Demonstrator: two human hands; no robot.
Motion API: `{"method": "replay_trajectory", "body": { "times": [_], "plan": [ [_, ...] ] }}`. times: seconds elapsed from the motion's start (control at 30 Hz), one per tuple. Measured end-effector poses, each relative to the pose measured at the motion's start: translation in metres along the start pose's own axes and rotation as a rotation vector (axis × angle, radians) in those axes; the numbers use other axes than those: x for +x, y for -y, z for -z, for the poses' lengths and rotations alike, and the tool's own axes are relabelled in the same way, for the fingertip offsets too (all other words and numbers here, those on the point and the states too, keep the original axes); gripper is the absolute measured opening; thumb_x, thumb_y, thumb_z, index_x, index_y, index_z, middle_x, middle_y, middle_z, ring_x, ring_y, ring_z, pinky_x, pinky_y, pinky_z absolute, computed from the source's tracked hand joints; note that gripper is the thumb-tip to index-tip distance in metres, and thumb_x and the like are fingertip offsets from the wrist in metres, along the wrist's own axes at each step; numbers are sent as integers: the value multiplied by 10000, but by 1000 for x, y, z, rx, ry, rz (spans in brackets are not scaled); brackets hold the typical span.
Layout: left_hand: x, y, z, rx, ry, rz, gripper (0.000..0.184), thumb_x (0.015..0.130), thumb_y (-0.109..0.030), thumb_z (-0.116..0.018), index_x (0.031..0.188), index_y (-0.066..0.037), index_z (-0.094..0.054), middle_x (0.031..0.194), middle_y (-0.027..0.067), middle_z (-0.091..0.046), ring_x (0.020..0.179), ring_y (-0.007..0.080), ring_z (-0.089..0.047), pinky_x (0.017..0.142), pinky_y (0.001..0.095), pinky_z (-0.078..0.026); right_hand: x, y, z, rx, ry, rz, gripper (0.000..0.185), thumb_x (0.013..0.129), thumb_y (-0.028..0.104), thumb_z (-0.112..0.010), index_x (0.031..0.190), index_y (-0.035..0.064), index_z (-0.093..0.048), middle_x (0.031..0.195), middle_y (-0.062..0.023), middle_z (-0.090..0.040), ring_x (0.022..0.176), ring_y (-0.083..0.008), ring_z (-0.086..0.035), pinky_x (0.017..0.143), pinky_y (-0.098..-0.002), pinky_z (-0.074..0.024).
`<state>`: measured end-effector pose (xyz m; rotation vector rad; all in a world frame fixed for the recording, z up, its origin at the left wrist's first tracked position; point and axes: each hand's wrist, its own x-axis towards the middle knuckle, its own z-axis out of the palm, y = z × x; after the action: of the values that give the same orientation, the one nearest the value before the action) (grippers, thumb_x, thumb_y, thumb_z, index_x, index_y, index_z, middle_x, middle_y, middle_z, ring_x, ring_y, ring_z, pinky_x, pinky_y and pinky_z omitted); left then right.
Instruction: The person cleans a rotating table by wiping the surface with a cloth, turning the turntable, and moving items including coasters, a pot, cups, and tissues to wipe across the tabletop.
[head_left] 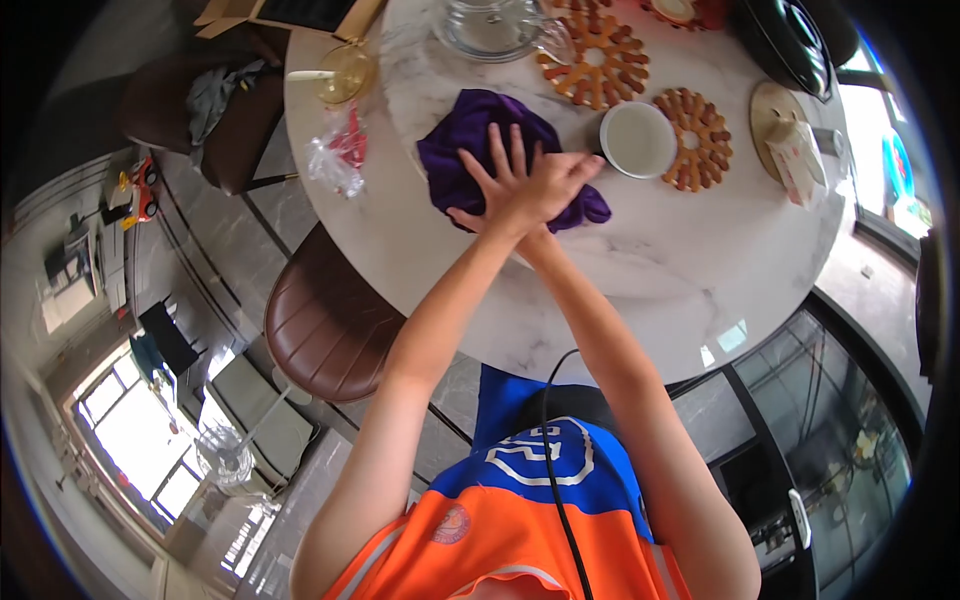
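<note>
Now my splayed left hand [524, 190] covers my right hand [464, 218], pose unclear, on cloth [475, 120]; slipping might tip the cup [638, 172] beside it.

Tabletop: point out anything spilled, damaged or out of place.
A crumpled clear-and-red plastic wrapper lies loose near the tabletop's left edge, looking like stray litter. The purple cloth is merely rumpled. No spill or damage shows.

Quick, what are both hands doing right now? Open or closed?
Right hand: spread open on the purple cloth.
Left hand: crossed over the right; can't tell if open or closed.
</note>
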<state>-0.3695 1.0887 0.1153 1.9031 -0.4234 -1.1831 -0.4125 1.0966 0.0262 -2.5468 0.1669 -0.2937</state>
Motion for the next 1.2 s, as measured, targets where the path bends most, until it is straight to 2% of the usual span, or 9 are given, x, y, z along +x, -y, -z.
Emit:
{"method": "replay_trajectory", "body": {
  "times": [0.07, 0.17, 0.2, 0.27, 0.4, 0.67, 0.8, 1.0, 1.2],
  "plan": [
    [22, 17, -10, -172, 151, -157, 425, 1025, -401, -554, 1152, -19, -690, 1100, 163, -670, 1134, 314, -604, 999, 426, -436, -1, 7, 9, -42, -10, -16, 851, 717, 701, -654, 1438, 264, -534, 1609, -217, -286, 1491, -483, -184, 1120, -716, -160],
    [17, 30, -15, 130, -167, -623, 417, 963, -364, -647, 1087, 34, -667, 1307, 248, -501, 1086, 459, -596, 920, 475, -483, -1, 11, 11, -85, -10, -17, 809, 753, 670, -641, 1434, 245, -537, 1618, -195, -279, 1495, -459, -197, 1132, -693, -176],
    [14, 29, -3, 254, -366, -817, 298, 955, -238, -661, 1144, -7, -658, 1299, 214, -507, 1074, 409, -610, 922, 465, -490, -2, 10, 6, -95, -25, -19, 807, 765, 657, -640, 1438, 225, -533, 1622, -192, -269, 1496, -457, -194, 1139, -683, -175],
    [1, 34, 53, 165, -456, -735, 253, 935, -104, -641, 1179, -38, -647, 1326, 187, -493, 1085, 363, -600, 925, 460, -500, -7, 11, 7, -35, -18, -98, 814, 776, 584, -680, 1439, 142, -514, 1624, -210, -250, 1490, -461, -201, 1159, -649, -179],
    [53, 85, 144, 782, -923, -581, 292, 914, -50, -615, 1202, -16, -646, 1330, 160, -509, 1235, 333, -515, 1072, 458, -416, -10, 20, 21, -150, -66, -260, 762, 779, 494, -703, 1416, 117, -523, 1604, -280, -223, 1469, -481, -222, 1158, -641, -203],
    [79, 125, 155, 808, -849, -618, 387, 924, -51, -574, 1307, -20, -619, 1462, 97, -524, 1421, 299, -401, 1200, 518, -238, 63, -11, -6, -182, -153, -183, 651, 775, 440, -643, 1345, 128, -611, 1537, -217, -397, 1448, -492, -250, 1159, -668, -141],
    [87, 148, 172, 712, -783, -696, 462, 874, 12, -567, 1333, -26, -604, 1472, 123, -526, 1443, 317, -387, 1215, 528, -200, 56, 6, -14, -120, -117, -121, 666, 752, 533, -660, 1292, 145, -645, 1569, -195, -364, 1479, -478, -199, 1151, -712, -74],
    [80, 147, 164, 876, -792, -638, 445, 942, -113, -565, 1372, -2, -559, 1520, 131, -470, 1468, 316, -338, 1211, 540, -188, -71, 28, 31, -124, 251, -191, 715, 690, 507, -775, 1313, 188, -628, 1638, -126, -242, 1510, -441, -149, 1158, -694, -164],
    [68, 150, 133, 973, -838, -489, 486, 1008, -287, -527, 1396, 7, -530, 1544, 144, -432, 1467, 332, -324, 1200, 545, -196, -65, -12, 42, -36, 229, -136, 707, 775, 427, -742, 1403, 161, -555, 1613, -150, -299, 1501, -385, -222, 1200, -562, -208]
  ]
}}
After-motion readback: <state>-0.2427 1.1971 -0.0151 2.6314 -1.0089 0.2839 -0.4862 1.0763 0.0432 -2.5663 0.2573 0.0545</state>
